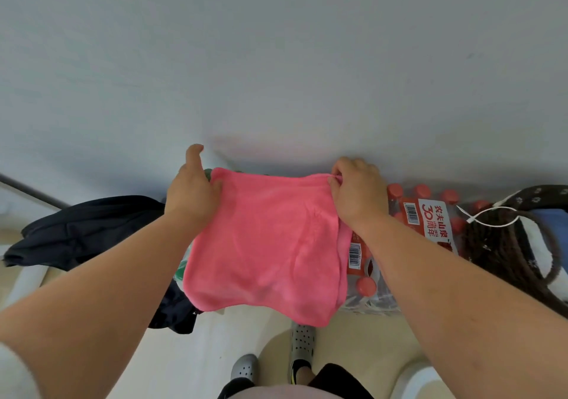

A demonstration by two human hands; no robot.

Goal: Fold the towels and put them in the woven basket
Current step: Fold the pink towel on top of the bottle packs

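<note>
Pink towel (264, 245), top corners between fingers (334, 181)

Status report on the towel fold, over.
Top corners held by left hand and right hand. The pink towel hangs between them, looks doubled. A water bottle pack sits close behind it.

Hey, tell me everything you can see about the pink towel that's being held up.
The pink towel is a plain coral-pink cloth of soft, fleecy-looking fabric with no visible pattern. It hangs in the air, spread wide and lightly creased, its lower edge sagging unevenly. A second layer shows along its right edge, so it looks doubled over. The left hand grips its top left corner and the right hand pinches its top right corner. It hides part of a pack of red-capped water bottles.
</note>
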